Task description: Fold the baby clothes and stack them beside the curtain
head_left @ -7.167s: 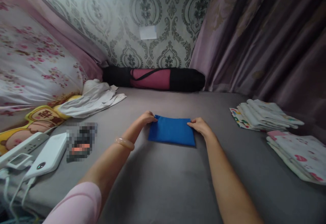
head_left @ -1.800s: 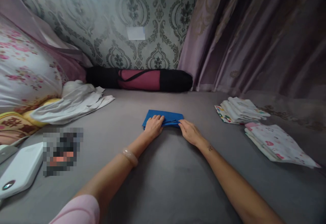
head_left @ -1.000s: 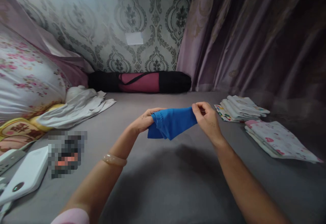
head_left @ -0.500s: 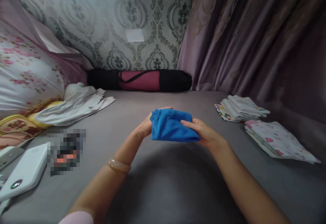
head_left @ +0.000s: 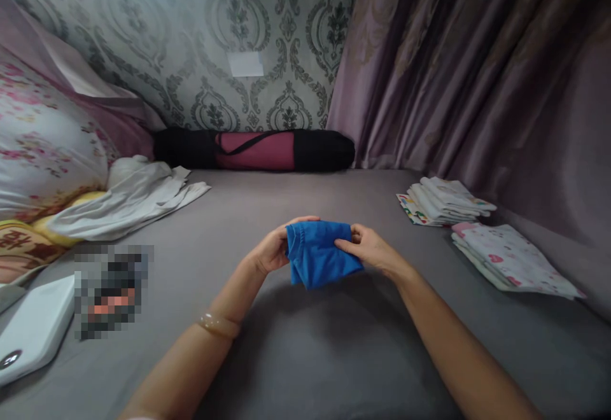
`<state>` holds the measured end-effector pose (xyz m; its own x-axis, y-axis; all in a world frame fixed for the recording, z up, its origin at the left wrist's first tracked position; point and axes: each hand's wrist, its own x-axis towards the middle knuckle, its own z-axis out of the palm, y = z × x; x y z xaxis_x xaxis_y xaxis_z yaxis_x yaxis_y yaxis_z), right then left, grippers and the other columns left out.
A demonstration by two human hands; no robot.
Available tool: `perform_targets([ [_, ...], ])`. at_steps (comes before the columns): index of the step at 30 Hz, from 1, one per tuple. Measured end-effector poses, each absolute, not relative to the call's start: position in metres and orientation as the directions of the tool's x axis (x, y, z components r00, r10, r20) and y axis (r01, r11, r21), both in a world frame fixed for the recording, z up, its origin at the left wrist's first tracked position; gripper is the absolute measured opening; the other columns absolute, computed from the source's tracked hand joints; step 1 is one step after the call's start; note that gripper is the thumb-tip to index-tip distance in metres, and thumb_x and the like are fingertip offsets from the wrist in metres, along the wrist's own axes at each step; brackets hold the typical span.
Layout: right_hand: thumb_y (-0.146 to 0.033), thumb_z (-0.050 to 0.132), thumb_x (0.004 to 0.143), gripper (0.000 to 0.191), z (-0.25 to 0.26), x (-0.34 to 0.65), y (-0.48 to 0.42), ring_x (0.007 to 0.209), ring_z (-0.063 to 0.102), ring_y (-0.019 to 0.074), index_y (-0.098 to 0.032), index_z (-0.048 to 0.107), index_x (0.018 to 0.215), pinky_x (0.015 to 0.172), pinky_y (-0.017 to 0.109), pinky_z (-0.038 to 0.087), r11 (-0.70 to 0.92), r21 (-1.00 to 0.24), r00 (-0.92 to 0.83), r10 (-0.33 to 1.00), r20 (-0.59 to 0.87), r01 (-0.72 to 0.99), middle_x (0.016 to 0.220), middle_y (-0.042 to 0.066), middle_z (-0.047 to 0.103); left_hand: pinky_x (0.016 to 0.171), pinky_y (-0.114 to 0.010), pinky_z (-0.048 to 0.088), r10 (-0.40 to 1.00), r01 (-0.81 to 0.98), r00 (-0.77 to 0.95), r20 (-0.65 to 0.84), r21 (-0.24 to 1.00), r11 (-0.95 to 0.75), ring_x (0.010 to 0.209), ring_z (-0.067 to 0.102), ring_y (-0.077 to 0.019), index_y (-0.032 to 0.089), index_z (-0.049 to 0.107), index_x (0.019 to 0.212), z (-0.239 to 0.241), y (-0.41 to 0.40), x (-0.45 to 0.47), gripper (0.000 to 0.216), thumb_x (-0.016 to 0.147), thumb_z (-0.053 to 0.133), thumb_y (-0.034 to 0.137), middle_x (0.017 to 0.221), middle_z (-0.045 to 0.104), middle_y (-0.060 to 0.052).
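A folded blue cloth garment (head_left: pixel 322 254) with a gathered, elastic-looking edge on its left is held just above the grey bed sheet (head_left: pixel 305 356). My left hand (head_left: pixel 274 248) grips its left side, with the fingers reaching behind the fabric and partly hidden. On the right, my right hand (head_left: pixel 370 248) pinches the other side, thumb on the front and fingers mostly behind. The garment's lower edge droops loosely between the hands.
Two stacks lie at right: folded white cloths (head_left: pixel 443 200) and pink-patterned folded cloths (head_left: pixel 513 258). A black and maroon long bag (head_left: pixel 258 151) rests against the wall. At left are a rumpled white garment (head_left: pixel 138 200), a white power bank (head_left: pixel 41 324) and a blurred object (head_left: pixel 114 293).
Both hands have lowered slightly with the blue garment. Its lower edge now hangs further down and looks less flat. The view has shifted a little to the right.
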<state>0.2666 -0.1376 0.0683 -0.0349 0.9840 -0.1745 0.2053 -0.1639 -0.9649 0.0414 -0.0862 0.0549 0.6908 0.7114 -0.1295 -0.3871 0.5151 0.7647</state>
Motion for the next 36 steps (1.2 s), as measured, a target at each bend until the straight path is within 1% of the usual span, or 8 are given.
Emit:
perform_targets([
  [4,-0.035,0.079,0.067,0.061,0.069,0.263,-0.149,0.109,0.061,0.0225,-0.021,0.055,0.121,0.097,0.039,0.048,-0.215,-0.976,-0.058,0.975,-0.213,-0.032,0.118,0.010,0.065,0.088,-0.039,0.050,0.655,-0.384,0.714,-0.248,0.643,0.663,0.095,0.067,-0.0270,0.011,0.064,0.111,0.047,-0.093,0.052,0.039,0.075,0.053,0.023,0.096,0.071,-0.011],
  [7,-0.037,0.074,0.073,0.049,0.069,0.260,-0.153,0.105,0.064,0.0255,-0.018,0.060,0.116,0.093,0.041,0.051,-0.361,-0.899,-0.213,0.926,-0.313,-0.249,0.114,0.013,0.067,0.083,-0.040,0.052,0.633,-0.361,0.681,-0.368,0.583,0.728,0.086,0.068,-0.0279,0.009,0.067,0.087,0.046,-0.096,0.060,0.027,0.074,0.053,0.028,0.080,0.071,-0.012],
  [11,-0.035,0.067,0.080,0.035,0.060,0.264,-0.149,0.097,0.068,0.0246,-0.014,0.065,0.108,0.090,0.038,0.053,-0.366,-0.855,-0.087,0.929,-0.360,-0.368,0.105,0.014,0.071,0.078,-0.038,0.053,0.691,-0.436,0.603,-0.399,0.561,0.704,0.067,0.067,-0.0225,0.014,0.062,0.068,0.052,-0.095,0.063,0.021,0.076,0.049,0.028,0.058,0.064,-0.006],
  [16,-0.029,0.069,0.080,0.030,0.048,0.273,-0.149,0.087,0.070,0.0219,-0.012,0.065,0.105,0.089,0.036,0.054,-0.312,-0.866,0.071,0.928,-0.366,-0.392,0.094,0.012,0.073,0.080,-0.037,0.053,0.697,-0.318,0.590,-0.407,0.677,0.664,0.088,0.068,-0.0256,0.012,0.066,0.092,0.053,-0.097,0.072,0.038,0.080,0.059,0.047,0.087,0.071,-0.012],
  [19,-0.032,0.070,0.079,0.035,0.046,0.277,-0.160,0.088,0.070,0.0227,-0.011,0.064,0.107,0.090,0.037,0.054,-0.339,-0.810,0.038,0.914,-0.405,-0.479,0.094,0.012,0.073,0.082,-0.032,0.052,0.774,-0.178,0.499,-0.390,0.828,0.532,0.089,0.068,-0.0239,0.011,0.065,0.102,0.050,-0.105,0.088,0.045,0.068,0.078,0.038,0.098,0.071,-0.014],
  [23,-0.034,0.069,0.080,0.039,0.044,0.287,-0.181,0.096,0.069,0.0229,-0.011,0.061,0.111,0.093,0.039,0.051,-0.450,-0.631,-0.129,0.864,-0.487,-0.632,0.100,0.013,0.072,0.075,-0.029,0.052,0.810,-0.149,0.499,-0.308,0.890,0.430,0.083,0.067,-0.0214,0.012,0.063,0.110,0.051,-0.118,0.114,0.054,0.066,0.080,0.039,0.098,0.071,-0.014],
  [29,-0.018,0.067,0.079,0.031,0.038,0.321,-0.210,0.091,0.070,0.0211,-0.008,0.061,0.108,0.093,0.038,0.051,-0.471,-0.614,-0.120,0.844,-0.523,-0.634,0.095,0.012,0.073,0.059,-0.027,0.049,0.742,0.025,0.596,-0.308,0.930,0.366,0.068,0.065,-0.0191,0.014,0.064,0.105,0.033,-0.129,0.141,0.053,0.067,0.076,0.050,0.085,0.070,-0.010],
  [36,-0.017,0.067,0.076,0.027,0.078,0.403,-0.238,0.082,0.071,0.0204,-0.015,0.062,0.103,0.082,0.038,0.057,-0.234,-0.818,0.439,0.749,-0.496,-0.526,0.092,0.008,0.074,0.057,-0.024,0.047,0.729,-0.041,0.590,-0.347,0.889,0.456,0.060,0.058,-0.0107,0.013,0.060,0.088,0.005,-0.131,0.141,0.044,0.063,0.079,0.045,0.076,0.064,-0.003],
])
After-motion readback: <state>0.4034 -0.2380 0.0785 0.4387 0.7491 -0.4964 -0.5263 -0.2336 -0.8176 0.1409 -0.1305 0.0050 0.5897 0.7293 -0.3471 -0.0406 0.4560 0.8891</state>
